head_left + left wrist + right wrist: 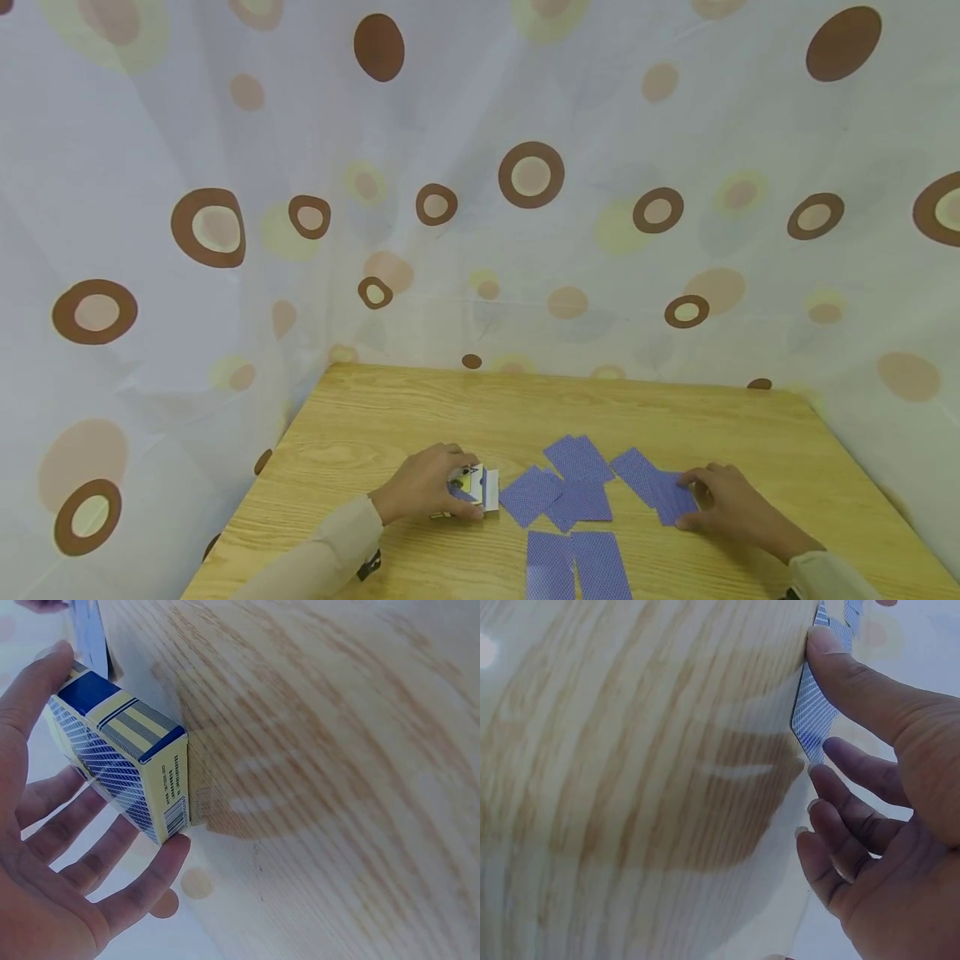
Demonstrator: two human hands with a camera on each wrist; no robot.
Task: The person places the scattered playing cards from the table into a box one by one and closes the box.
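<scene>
My left hand [433, 483] grips a playing card box [112, 739] between thumb and fingers, at the left of the spread cards. The box has blue patterned and cream sides, and its white flap [492, 490] points right in the head view. On the right, my right hand [731, 510] pinches a blue-backed playing card [673, 497] between thumb and fingers at its edges. That card overlaps another blue-backed card [636, 477]. In the right wrist view the thumb [855, 671] lies on the card's near edge, while the lower fingers are loosely bent.
Between the hands lies a loose group of overlapping face-down cards [581, 498]. Two more cards [551, 567] lie side by side at the near edge of view. The wooden table [420, 400] meets a spotted white curtain [465, 250] at the back and sides.
</scene>
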